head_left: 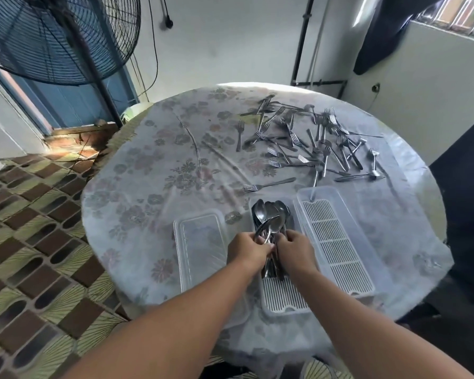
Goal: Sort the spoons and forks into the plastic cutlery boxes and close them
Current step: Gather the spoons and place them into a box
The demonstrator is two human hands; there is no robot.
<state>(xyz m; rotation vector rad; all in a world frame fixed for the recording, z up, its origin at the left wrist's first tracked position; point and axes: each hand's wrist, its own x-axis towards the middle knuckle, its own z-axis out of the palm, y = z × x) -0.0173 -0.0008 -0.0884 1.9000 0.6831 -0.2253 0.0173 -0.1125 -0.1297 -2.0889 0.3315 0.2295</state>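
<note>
At lower centre of the frame, both hands meet over the middle cutlery box (282, 296), whose far half is packed with spoons (270, 214) lying bowl-end toward the top of the frame and handles toward the person. The left hand (248, 248) is curled around a small bundle of spoon handles, its fingers closed on them, with 2 or 3 bowls fanning up and right from the fist; the right hand (294, 248) is pinching into the same bundle of handles from the other side, fingers bent down among them. The 2 hands are almost touching, so neither is clearly nearer the spoons. The box's long axis runs from bottom to top of the frame, nearly in line with the forearms, and the bundle lies roughly along it, tilted slightly right. My reading is that this bundle only has to be lowered and straightened to match the box's length. To the left of it lies a clear lid (200, 247), flat on the tablecloth (153, 187). To the right sits a second box (337, 236), open, with only its slotted drainer showing inside. The forks (307, 140) are scattered in the upper right of the frame, well apart from the hands and beyond the second box, pointing every way; a single fork (268, 185) lies crosswise just above the spoon box. Reaching those would favour the right hand, which is on their side.
</note>
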